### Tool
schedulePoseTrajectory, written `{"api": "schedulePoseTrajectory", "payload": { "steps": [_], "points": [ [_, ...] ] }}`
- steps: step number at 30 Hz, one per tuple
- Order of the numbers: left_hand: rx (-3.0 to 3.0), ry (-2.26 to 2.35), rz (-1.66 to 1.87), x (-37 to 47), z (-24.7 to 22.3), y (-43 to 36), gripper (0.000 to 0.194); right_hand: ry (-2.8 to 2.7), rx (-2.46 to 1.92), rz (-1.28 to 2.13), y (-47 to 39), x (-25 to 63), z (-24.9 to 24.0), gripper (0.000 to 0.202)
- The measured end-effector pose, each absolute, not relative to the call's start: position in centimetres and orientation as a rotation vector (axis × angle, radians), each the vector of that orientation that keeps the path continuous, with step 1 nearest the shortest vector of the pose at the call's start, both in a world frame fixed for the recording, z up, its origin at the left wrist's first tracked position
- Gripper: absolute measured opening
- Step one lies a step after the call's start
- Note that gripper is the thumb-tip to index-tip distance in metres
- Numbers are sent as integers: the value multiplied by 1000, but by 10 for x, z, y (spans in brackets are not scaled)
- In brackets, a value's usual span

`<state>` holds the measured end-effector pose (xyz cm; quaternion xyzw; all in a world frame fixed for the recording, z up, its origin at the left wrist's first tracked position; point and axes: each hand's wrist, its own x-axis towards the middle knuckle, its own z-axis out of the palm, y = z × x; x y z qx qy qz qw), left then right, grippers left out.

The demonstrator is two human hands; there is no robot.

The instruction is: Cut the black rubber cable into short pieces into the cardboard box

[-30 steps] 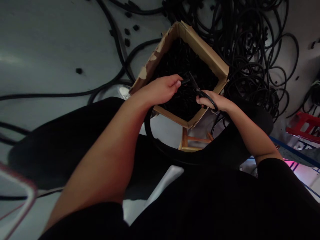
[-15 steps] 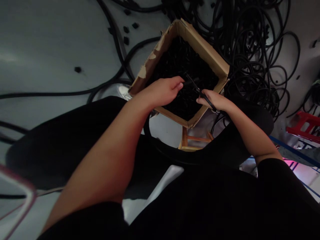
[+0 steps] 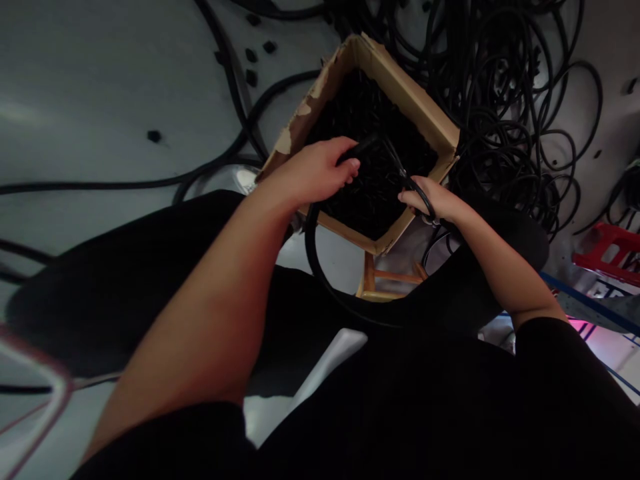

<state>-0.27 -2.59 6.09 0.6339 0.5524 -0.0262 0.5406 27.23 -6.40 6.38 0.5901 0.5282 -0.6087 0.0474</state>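
My left hand (image 3: 325,168) is closed on a thick black rubber cord (image 3: 364,148), whose short end sticks out past the fingers over the box. From beneath the hand the cord hangs in a loop across my lap. In my right hand (image 3: 431,195) is a pair of scissors (image 3: 401,171) with black handles, the blades pointing up and left beside the cord's end. Whether the blades touch the cord I cannot tell. Under both hands stands a cardboard box (image 3: 425,119) with torn edges, holding many small black pieces (image 3: 373,200).
A big tangle of black cord (image 3: 500,120) lies right of the box. Longer cords (image 3: 120,187) and several small black chunks (image 3: 153,136) are on the grey floor at left. A wooden stool (image 3: 370,280) shows below the box, a red stool (image 3: 607,250) at far right.
My left hand has shifted slightly up and left, and more cord shows beyond the fingers. The cord's loop has risen. The scissors have moved slightly right and down.
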Motion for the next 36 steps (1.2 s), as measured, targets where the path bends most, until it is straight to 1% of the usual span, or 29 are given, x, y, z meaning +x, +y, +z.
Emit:
{"api": "schedulePoseTrajectory", "payload": {
  "steps": [3, 9, 13, 18, 25, 30, 34, 36],
  "points": [
    [1457, 1293, -16, 2, 63, -30, 50, 1733, 1721, -1865, -66, 272, 54, 19],
    [1495, 1255, 58, 11, 54, -38, 40, 1808, 1657, -1825, -63, 266, 49, 18],
    [1592, 1295, 158, 12, 48, -39, 36, 1776, 1643, -1808, -60, 264, 55, 22],
    [1619, 1255, 125, 14, 52, -41, 35, 1761, 1692, -1837, -62, 260, 60, 24],
    [1615, 1357, 185, 6, 48, -35, 44, 1653, 1875, -1769, -65, 261, 73, 38],
    [1653, 1396, 67, 5, 48, -37, 44, 1690, 1831, -1716, -64, 264, 70, 35],
    [1688, 1246, 27, 8, 49, -39, 45, 1810, 1806, -1640, -63, 266, 57, 31],
    [1673, 1202, 45, 7, 47, -38, 41, 1860, 1828, -1585, -64, 266, 53, 32]
  ]
}}
